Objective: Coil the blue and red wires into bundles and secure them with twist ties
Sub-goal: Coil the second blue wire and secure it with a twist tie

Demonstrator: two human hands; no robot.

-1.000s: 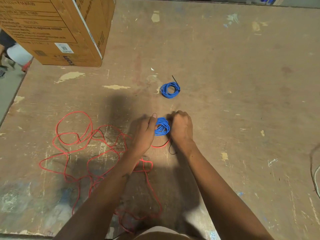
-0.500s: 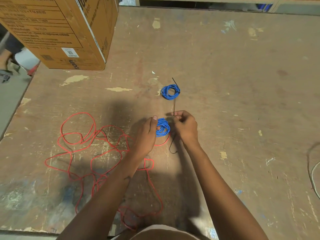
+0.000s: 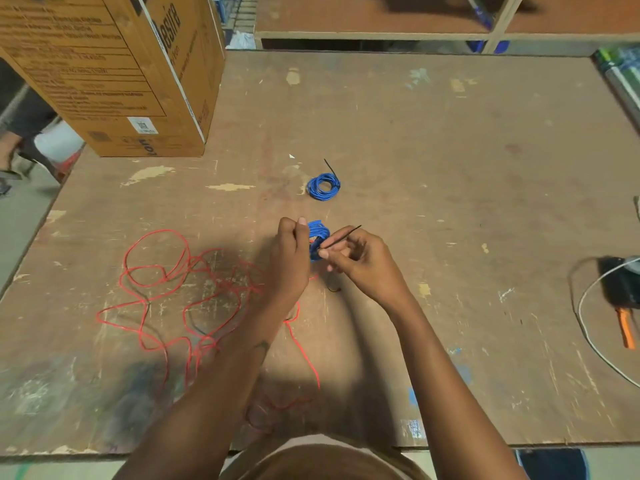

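My left hand (image 3: 290,258) grips a small blue wire coil (image 3: 318,235) held just above the table. My right hand (image 3: 360,261) pinches a thin black twist tie (image 3: 341,239) that slants up to the right across the coil. A second blue coil (image 3: 323,187), bound with a black tie, lies on the table a little farther away. A long red wire (image 3: 166,271) sprawls in loose loops to the left and runs under my left forearm toward the near edge.
A large cardboard box (image 3: 114,74) stands at the far left corner of the worn wooden table (image 3: 450,168). At the right edge lie a black device with a white cable (image 3: 588,306) and an orange-handled tool (image 3: 625,332). Shelving runs behind the table.
My right hand has lifted from beside the coil and drawn the black tie up across it, its free end now pointing up and right. The camera view has tilted upward.
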